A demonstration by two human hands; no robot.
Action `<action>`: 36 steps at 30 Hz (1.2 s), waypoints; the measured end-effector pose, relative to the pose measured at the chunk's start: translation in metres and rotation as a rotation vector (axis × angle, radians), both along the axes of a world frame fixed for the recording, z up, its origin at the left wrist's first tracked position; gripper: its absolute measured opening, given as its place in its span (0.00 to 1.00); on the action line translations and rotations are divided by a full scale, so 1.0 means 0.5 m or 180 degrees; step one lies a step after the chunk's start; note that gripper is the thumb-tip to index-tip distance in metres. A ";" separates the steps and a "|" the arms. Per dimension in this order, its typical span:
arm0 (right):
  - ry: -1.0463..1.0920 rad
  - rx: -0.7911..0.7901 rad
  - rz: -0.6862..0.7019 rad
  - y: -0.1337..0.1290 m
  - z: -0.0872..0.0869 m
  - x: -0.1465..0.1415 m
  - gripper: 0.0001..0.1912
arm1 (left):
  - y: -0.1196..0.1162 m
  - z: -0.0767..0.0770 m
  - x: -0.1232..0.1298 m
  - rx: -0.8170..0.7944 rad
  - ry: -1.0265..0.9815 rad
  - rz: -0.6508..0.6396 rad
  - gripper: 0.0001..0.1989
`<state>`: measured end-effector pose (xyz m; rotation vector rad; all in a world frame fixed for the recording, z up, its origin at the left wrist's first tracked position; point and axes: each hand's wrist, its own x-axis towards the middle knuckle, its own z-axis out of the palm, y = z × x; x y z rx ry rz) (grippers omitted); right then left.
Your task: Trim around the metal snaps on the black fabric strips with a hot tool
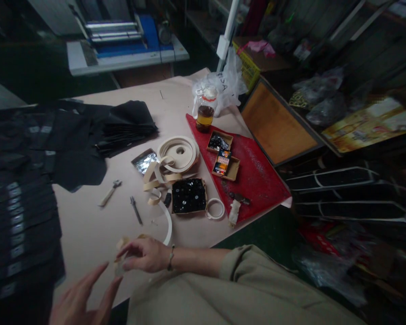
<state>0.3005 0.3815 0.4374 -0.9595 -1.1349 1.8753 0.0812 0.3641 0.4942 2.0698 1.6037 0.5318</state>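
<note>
My right hand (147,255), with a bracelet at the wrist, pinches a small pale piece (119,268) at the table's near edge. Its kind is too blurred to make out. Facing it from the lower left is my left hand (87,293), thumb and finger spread with nothing between them. Beyond the right hand, a cream strip (169,225) curls down from a large coil of strip (178,153). A box of shiny black pieces (189,196) stands beside the strip. Two slim metal-headed tools, one pale-handled (108,194) and one grey (136,211), lie on the table.
Stacked black pieces (77,135) cover the table's left side. A red sheet (253,167) on the right bears small cardboard boxes (235,169) and a jar of amber liquid (205,115). A tape roll (215,209) lies near its edge. A blue roller machine (121,36) stands behind.
</note>
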 end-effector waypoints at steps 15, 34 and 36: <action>-0.1057 0.0997 -0.0403 -0.012 0.017 0.003 0.20 | -0.008 0.003 0.084 -0.0414 0.0464 0.0436 0.15; -0.1672 0.1110 0.0053 -0.007 -0.024 0.019 0.10 | -0.011 -0.004 0.119 -0.1034 0.0261 0.1040 0.26; -0.1539 0.1142 -0.0047 -0.011 -0.032 0.015 0.10 | -0.008 -0.012 0.115 -0.1214 0.0130 0.1086 0.28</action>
